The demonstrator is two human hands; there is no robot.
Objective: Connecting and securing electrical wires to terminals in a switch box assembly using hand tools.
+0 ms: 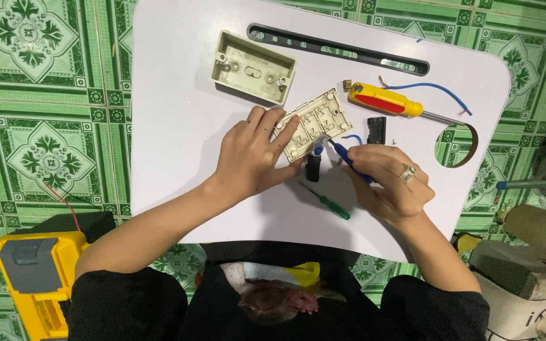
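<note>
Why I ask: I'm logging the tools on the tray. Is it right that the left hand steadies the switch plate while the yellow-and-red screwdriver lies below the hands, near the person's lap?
Not quite. The head view shows the left hand steadying the switch plate, but the yellow-and-red screwdriver lies above the hands, toward the far edge of the white tray. The tool below the hands is a small green-handled screwdriver.

Layout on the lap table

Switch plate (311, 125) lies mid-table (178, 95), under the fingers of the left hand (251, 155). Right hand (390, 180) sits just right of it, with a pen-like tool (342, 154) reaching to the plate's near edge. Back box (253, 67) lies behind-left of the plate. Large screwdriver (393, 103) lies to the plate's right; small screwdriver (327, 202) lies nearer the person, between the hands. Long slot (336, 49) runs along the far edge. Meter (36, 275) rests on the floor, left.
</note>
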